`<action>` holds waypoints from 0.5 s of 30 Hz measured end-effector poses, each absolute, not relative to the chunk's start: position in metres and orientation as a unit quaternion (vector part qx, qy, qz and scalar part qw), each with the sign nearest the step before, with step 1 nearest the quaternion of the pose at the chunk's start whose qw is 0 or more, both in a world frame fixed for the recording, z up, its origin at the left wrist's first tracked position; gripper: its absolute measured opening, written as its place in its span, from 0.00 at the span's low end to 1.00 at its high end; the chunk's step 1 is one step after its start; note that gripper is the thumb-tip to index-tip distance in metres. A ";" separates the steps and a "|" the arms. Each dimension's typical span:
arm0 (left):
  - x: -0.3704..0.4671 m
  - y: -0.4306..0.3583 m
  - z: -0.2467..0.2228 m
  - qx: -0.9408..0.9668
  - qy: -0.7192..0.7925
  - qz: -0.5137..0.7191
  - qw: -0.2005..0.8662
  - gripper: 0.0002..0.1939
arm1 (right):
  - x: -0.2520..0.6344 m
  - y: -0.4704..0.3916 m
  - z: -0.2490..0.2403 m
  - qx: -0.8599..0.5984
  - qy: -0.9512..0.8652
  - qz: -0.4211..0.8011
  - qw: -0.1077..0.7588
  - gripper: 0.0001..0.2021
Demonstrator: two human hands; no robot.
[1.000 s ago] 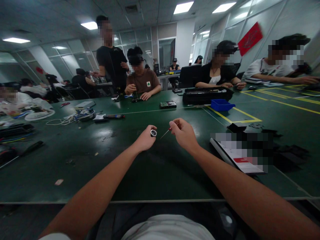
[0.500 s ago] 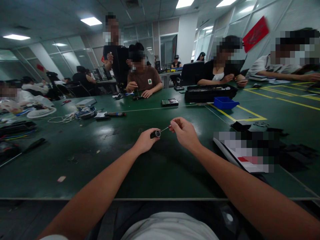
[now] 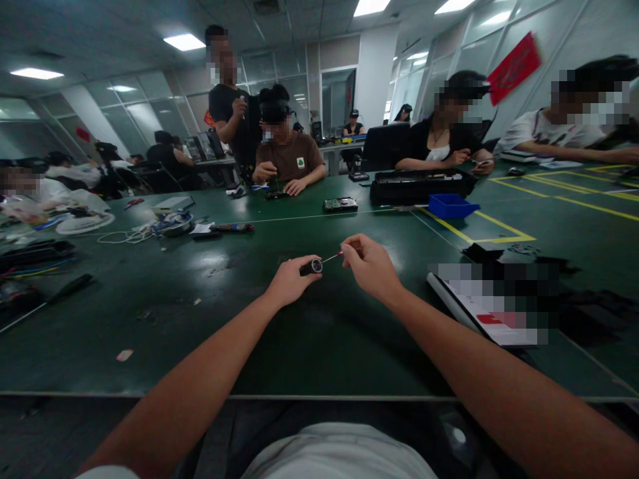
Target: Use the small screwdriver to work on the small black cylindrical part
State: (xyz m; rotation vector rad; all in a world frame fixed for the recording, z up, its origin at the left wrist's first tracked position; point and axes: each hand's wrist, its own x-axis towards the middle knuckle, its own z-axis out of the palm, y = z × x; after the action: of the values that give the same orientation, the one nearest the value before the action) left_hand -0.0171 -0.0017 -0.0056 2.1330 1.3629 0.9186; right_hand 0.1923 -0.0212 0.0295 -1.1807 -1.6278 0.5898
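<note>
My left hand [image 3: 291, 281] is closed around a small black cylindrical part [image 3: 312, 267], whose round, silver-rimmed end faces me. Between the thumb and fingers of my right hand [image 3: 368, 263] is a thin screwdriver [image 3: 331, 257] with a metal shaft and a bit of red at its handle. The shaft points left and its tip meets or passes behind the rim of the black part; I cannot tell which. Both hands are held over the middle of the green table [image 3: 319, 359], and my fingers hide most of the part and the handle.
A circuit board device [image 3: 340, 204] lies ahead, near a blue bin [image 3: 452, 206] and a long black case [image 3: 423, 186]. To the right is a white-and-red box [image 3: 479, 309]. A long screwdriver [image 3: 70, 290], cables and a marker-like tool [image 3: 233, 227] lie left. Several people sit around.
My hands and the two things in them stay almost the same. The view shifts slightly, and the person standing at the back has turned a little, a hand now nearer the chest.
</note>
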 end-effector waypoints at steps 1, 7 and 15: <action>-0.017 -0.002 -0.006 0.773 0.496 0.329 0.220 0.21 | 0.192 -0.021 0.029 -0.484 -0.674 0.251 0.499 0.09; -0.015 -0.003 -0.005 0.777 0.496 0.322 0.215 0.20 | 0.194 -0.017 0.027 -0.501 -0.691 0.199 0.480 0.20; -0.016 -0.003 -0.004 0.775 0.491 0.336 0.214 0.21 | 0.195 -0.015 0.022 -0.487 -0.676 0.239 0.498 0.13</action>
State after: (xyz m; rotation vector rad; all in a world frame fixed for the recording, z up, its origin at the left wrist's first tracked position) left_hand -0.0156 -0.0026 -0.0042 2.1492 1.3634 0.9312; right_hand 0.1951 -0.0151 0.0215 -1.1789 -1.6370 0.5786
